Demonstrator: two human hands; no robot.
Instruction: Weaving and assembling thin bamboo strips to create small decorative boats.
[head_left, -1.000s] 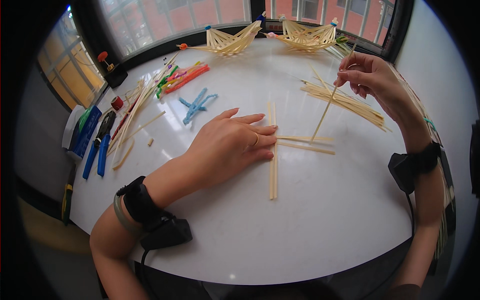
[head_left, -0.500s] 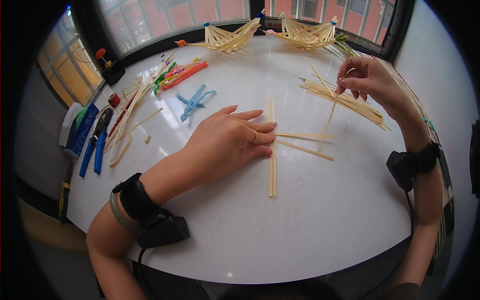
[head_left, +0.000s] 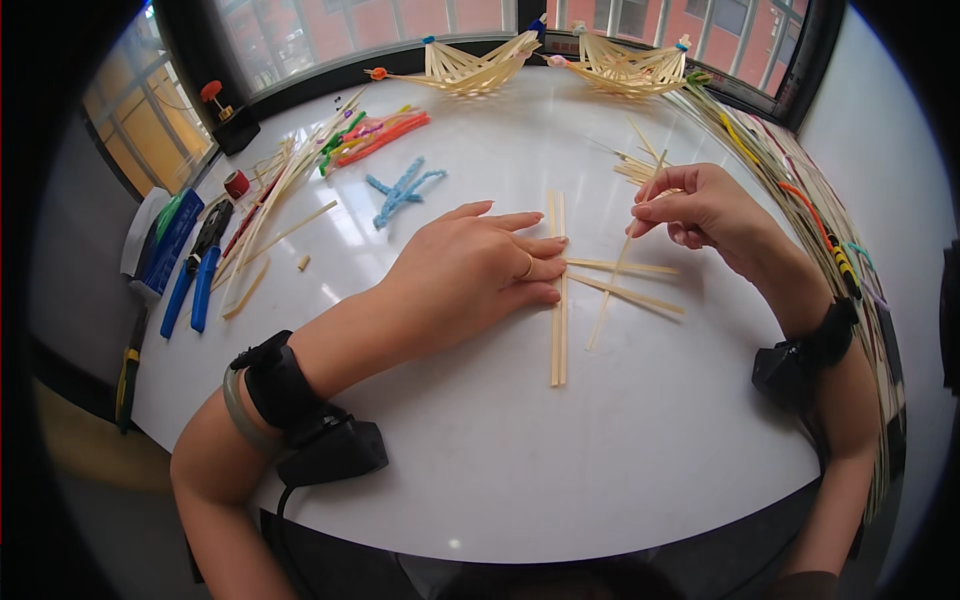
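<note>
My left hand lies flat with its fingers spread, the fingertips pressing on pale bamboo strips at the middle of the white table. Two upright strips run side by side toward and away from me. Two more strips stick out to the right and fan apart; their left ends are at or under my fingertips. My right hand pinches one thin bamboo strip between thumb and fingers. It slants down, its lower end passing across the two fanned strips. Behind my right hand, a pile of loose strips is partly hidden.
Two woven bamboo pieces stand at the back by the window. Coloured fuzzy stems, a twisted blue stem piece, blue-handled pliers and a red spool lie at left. Long strips line the right edge.
My right hand has moved left and toward me, bringing its strip over the fanned strips. My left hand keeps pressing in place. The whole view has shifted slightly.
</note>
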